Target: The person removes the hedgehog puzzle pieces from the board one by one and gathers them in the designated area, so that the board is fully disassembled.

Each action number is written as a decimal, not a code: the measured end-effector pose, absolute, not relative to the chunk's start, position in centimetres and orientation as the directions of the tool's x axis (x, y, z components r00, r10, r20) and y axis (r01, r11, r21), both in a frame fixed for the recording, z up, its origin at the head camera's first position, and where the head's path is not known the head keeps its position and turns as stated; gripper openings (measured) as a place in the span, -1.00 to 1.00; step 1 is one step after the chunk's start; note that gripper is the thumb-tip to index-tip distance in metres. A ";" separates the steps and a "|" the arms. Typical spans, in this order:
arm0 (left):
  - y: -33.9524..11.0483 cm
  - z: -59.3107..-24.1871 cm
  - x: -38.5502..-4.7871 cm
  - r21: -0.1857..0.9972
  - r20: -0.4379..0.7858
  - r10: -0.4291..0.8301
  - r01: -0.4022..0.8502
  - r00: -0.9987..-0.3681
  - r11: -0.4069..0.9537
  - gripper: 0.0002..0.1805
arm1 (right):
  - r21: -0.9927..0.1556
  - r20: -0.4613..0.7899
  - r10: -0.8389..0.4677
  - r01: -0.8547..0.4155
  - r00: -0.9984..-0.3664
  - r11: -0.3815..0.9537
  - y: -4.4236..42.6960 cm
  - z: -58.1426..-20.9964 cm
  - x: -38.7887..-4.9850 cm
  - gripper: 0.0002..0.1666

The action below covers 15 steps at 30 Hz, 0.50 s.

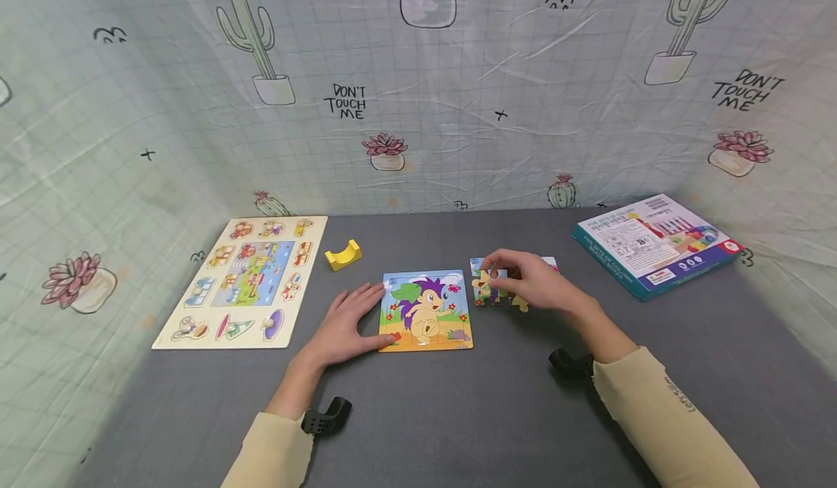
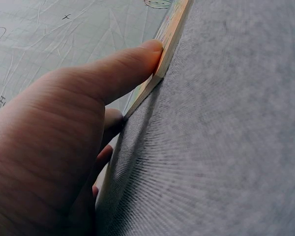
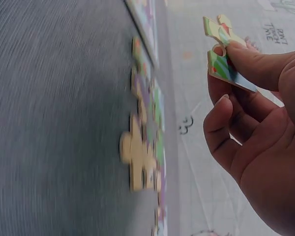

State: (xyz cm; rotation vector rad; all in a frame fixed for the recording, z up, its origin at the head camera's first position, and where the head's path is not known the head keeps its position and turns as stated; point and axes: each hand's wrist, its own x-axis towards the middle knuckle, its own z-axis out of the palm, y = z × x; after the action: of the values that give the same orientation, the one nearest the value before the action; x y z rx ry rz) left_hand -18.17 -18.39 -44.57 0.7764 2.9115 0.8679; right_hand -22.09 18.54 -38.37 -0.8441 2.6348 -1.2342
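Note:
A square hedgehog puzzle board (image 1: pixel 426 311) lies flat on the grey table. At its left side rests my left hand (image 1: pixel 344 328), fingers fairly straight along the edge. The left thumb presses the board's near-left corner, as the left wrist view (image 2: pixel 155 54) also shows. My right hand (image 1: pixel 532 279) pinches a jigsaw piece (image 3: pixel 226 66) between thumb and index finger, lifted above the table. That piece has knobs and a green, yellow and blue print. Below and behind that hand are several loose jigsaw pieces (image 3: pixel 136 152), partly hidden by it in the head view.
A cream wooden puzzle board (image 1: pixel 196 335) with vehicle and toy pictures lies at the left. Beside it is a yellow curved block (image 1: pixel 344 255). A flat teal and white box (image 1: pixel 657 245) sits at the back right. Behind the table hangs a cactus-print cloth (image 1: pixel 497 161).

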 end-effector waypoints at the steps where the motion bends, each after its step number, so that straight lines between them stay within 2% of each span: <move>1: -18.4 -44.5 -18.1 0.518 0.131 0.461 0.457 -0.878 0.723 0.00 | -0.735 0.127 -0.532 -0.439 -0.837 0.516 18.9 -38.4 -22.1 -0.75; 15: -18.4 -44.5 -18.2 0.513 0.119 0.460 0.451 -0.880 0.731 0.00 | -0.706 0.053 -0.525 -0.403 -0.850 0.582 23.1 -38.4 -22.0 -0.75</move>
State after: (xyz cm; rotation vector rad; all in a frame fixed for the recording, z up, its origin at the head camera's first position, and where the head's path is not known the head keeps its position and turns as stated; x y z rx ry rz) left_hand -18.17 -18.39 -44.55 0.7653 2.9070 0.8542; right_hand -21.96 23.10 -38.40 -0.7827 2.6480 -1.1193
